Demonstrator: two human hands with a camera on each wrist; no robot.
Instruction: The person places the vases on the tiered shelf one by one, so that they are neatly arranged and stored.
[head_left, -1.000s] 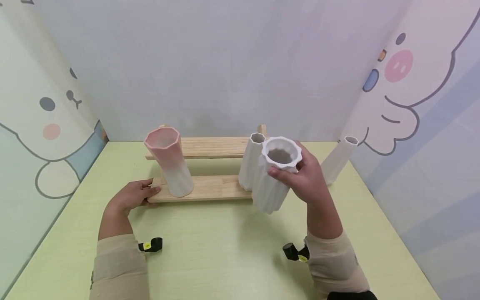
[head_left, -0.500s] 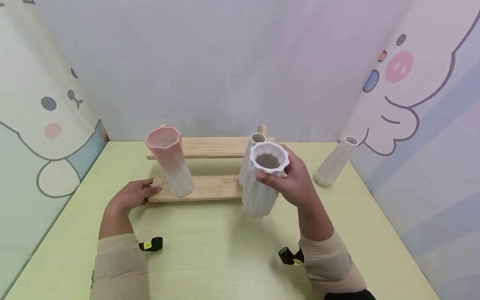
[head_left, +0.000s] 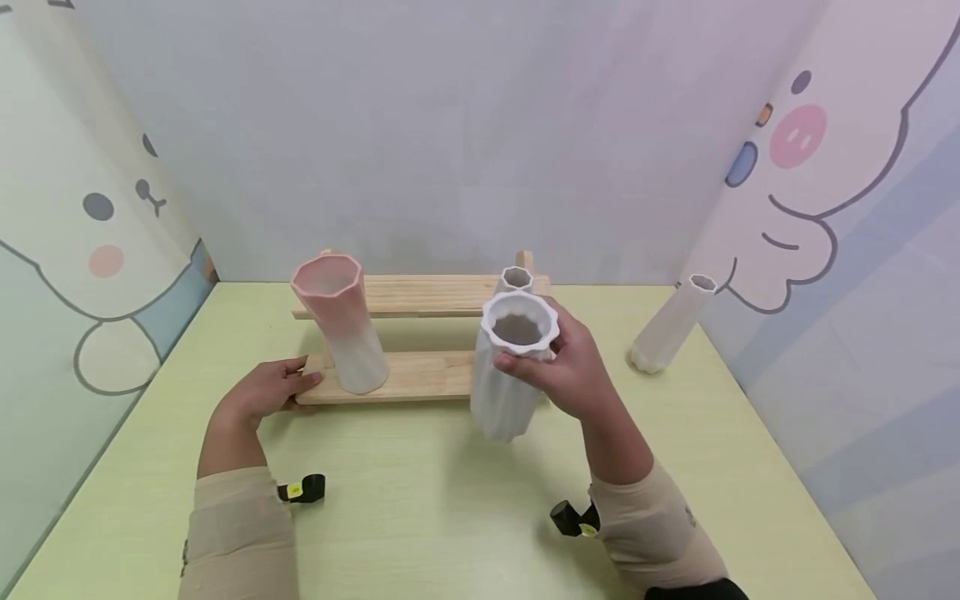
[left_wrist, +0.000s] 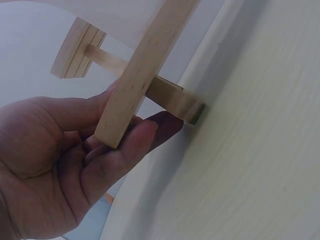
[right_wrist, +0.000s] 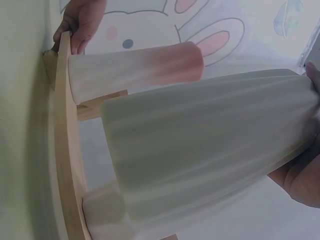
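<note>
My right hand (head_left: 566, 367) grips a wide white ribbed vase (head_left: 501, 392) near its rim and holds it raised in front of the shelf's right end. In the right wrist view the vase (right_wrist: 210, 145) hangs apart from the shelf board. My left hand (head_left: 266, 387) pinches the left end of the lower board of a two-tier wooden shelf (head_left: 423, 375); in the left wrist view its thumb and fingers lie on either side of the board (left_wrist: 145, 75). A pink-to-white vase (head_left: 348, 333) stands on that board at the left. A slim white vase (head_left: 516, 278) is partly hidden behind the held one.
Another slim white vase (head_left: 671, 325) stands on the light green table (head_left: 405, 500) at the right. The upper wooden board (head_left: 427, 296) lies behind and above the lower one. A pale wall (head_left: 450, 150) rises at the back, with cartoon-printed sides.
My right hand has carried the wide white vase leftward and slightly toward me, so it now covers more of the slim vase behind. My left hand stays on the board.
</note>
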